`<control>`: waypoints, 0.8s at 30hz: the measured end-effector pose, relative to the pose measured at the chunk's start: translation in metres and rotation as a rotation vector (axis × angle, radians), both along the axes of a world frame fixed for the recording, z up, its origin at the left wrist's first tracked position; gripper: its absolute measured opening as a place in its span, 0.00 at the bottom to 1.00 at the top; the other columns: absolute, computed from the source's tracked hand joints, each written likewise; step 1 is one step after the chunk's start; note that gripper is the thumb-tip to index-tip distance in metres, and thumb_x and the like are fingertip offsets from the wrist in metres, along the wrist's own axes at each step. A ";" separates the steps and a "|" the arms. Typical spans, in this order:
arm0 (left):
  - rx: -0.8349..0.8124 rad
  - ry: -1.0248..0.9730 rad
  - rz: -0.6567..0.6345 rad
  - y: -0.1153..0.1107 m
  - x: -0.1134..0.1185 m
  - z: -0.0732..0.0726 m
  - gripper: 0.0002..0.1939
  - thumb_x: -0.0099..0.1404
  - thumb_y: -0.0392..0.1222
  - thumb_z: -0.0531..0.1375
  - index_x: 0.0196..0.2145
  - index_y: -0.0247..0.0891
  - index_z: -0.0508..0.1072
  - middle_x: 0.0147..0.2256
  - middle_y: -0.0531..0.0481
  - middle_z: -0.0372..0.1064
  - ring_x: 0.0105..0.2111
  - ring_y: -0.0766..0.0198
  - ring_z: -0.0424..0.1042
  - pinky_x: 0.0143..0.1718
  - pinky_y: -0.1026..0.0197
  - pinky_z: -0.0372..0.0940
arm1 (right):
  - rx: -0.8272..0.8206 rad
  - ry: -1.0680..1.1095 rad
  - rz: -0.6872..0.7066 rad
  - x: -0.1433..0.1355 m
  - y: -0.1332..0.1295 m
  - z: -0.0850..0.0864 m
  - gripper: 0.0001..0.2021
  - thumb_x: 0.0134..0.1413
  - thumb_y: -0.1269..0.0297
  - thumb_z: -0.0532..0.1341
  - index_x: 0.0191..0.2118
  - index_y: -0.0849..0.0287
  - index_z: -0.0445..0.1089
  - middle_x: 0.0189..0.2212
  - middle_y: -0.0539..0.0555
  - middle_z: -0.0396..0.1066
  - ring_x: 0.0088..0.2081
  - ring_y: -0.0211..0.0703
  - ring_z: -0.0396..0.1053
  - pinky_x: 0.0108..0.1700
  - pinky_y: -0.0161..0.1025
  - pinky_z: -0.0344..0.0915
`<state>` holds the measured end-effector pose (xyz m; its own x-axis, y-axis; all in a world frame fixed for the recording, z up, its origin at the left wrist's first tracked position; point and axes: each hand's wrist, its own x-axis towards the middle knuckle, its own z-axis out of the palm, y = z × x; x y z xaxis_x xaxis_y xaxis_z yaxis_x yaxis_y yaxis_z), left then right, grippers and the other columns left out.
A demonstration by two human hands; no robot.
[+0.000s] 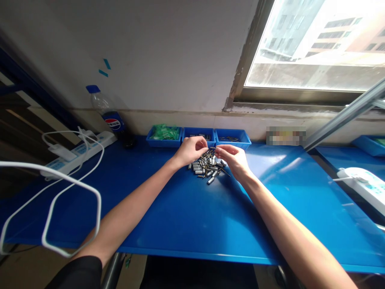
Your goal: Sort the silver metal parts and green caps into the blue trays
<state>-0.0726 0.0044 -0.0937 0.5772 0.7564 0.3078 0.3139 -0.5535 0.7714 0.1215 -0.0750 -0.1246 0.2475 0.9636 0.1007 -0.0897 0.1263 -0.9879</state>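
Note:
A pile of small metal cylinders and thin pins point(207, 163) lies on the blue table point(180, 216). My left hand point(193, 150) is over the pile's left back side, its fingers curled together; what they hold, if anything, is too small to make out. On the right, my right hand point(233, 157) pinches a thin pin point(212, 148) between thumb and fingertips above the pile. Behind the hands stand three blue bins: the left bin point(165, 143) has green pieces, the middle bin point(213, 137) has metal cylinders, and the right bin point(234, 145) has thin dark pins.
A cola bottle point(112, 118) stands at the back left beside a white power strip point(76, 154). A looping white cable point(100, 208) crosses the left side. Another power strip point(365, 186) lies at the right, near a slanted metal bar point(345, 114).

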 end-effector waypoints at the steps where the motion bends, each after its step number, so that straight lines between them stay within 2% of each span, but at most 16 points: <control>1: 0.072 0.084 0.038 0.002 -0.003 -0.001 0.03 0.64 0.36 0.65 0.36 0.36 0.79 0.35 0.46 0.80 0.35 0.60 0.80 0.41 0.60 0.74 | 0.027 0.007 -0.061 0.002 0.001 -0.001 0.18 0.46 0.49 0.75 0.40 0.54 0.81 0.34 0.55 0.81 0.39 0.53 0.80 0.52 0.54 0.75; 3: 0.180 0.257 0.089 0.007 -0.009 -0.004 0.05 0.63 0.35 0.65 0.37 0.36 0.80 0.36 0.45 0.80 0.36 0.58 0.79 0.42 0.59 0.73 | 0.083 0.037 -0.184 0.006 0.003 -0.003 0.19 0.47 0.50 0.75 0.43 0.53 0.80 0.40 0.56 0.82 0.45 0.55 0.80 0.56 0.56 0.74; 5: 0.215 0.377 0.091 0.010 -0.013 -0.008 0.08 0.61 0.33 0.66 0.39 0.36 0.81 0.38 0.44 0.81 0.38 0.57 0.79 0.43 0.60 0.72 | 0.115 0.062 -0.248 0.011 0.005 -0.004 0.22 0.45 0.50 0.76 0.47 0.52 0.79 0.47 0.57 0.81 0.51 0.57 0.79 0.60 0.57 0.72; 9: 0.169 0.455 0.049 0.013 -0.013 -0.014 0.11 0.60 0.31 0.64 0.41 0.36 0.82 0.36 0.45 0.80 0.36 0.59 0.78 0.39 0.63 0.71 | 0.105 0.020 -0.230 0.015 0.005 -0.003 0.26 0.45 0.52 0.76 0.51 0.50 0.76 0.54 0.57 0.78 0.57 0.56 0.75 0.63 0.57 0.69; 13: 0.153 0.466 0.055 0.011 -0.011 -0.016 0.13 0.60 0.29 0.62 0.41 0.36 0.82 0.32 0.47 0.79 0.33 0.60 0.77 0.36 0.64 0.70 | 0.080 -0.060 -0.204 0.012 0.003 -0.003 0.22 0.51 0.50 0.71 0.51 0.52 0.76 0.53 0.60 0.78 0.52 0.57 0.79 0.57 0.57 0.73; 16: 0.167 0.459 0.075 0.009 -0.010 -0.015 0.17 0.59 0.27 0.61 0.44 0.36 0.81 0.32 0.47 0.79 0.31 0.60 0.77 0.35 0.63 0.69 | 0.071 -0.049 -0.193 0.009 0.003 -0.004 0.21 0.52 0.50 0.71 0.49 0.54 0.77 0.51 0.60 0.79 0.48 0.57 0.80 0.53 0.55 0.75; 21: 0.247 0.411 0.097 0.009 -0.010 -0.012 0.20 0.60 0.27 0.59 0.49 0.33 0.80 0.37 0.43 0.78 0.35 0.59 0.76 0.42 0.61 0.71 | 0.059 -0.055 -0.190 0.009 0.003 -0.002 0.20 0.52 0.49 0.70 0.47 0.54 0.77 0.50 0.60 0.80 0.45 0.55 0.80 0.50 0.52 0.76; 24: 0.273 0.299 0.102 0.009 -0.007 -0.008 0.18 0.61 0.28 0.59 0.47 0.33 0.82 0.37 0.43 0.77 0.34 0.61 0.76 0.44 0.61 0.72 | 0.057 -0.067 -0.183 0.009 0.003 -0.002 0.20 0.52 0.49 0.70 0.47 0.54 0.77 0.48 0.60 0.80 0.43 0.53 0.80 0.48 0.50 0.76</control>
<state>-0.0801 0.0138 -0.1015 0.5979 0.7279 0.3357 0.5653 -0.6798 0.4672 0.1309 -0.0725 -0.1271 0.4086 0.8957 0.1755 0.0051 0.1901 -0.9818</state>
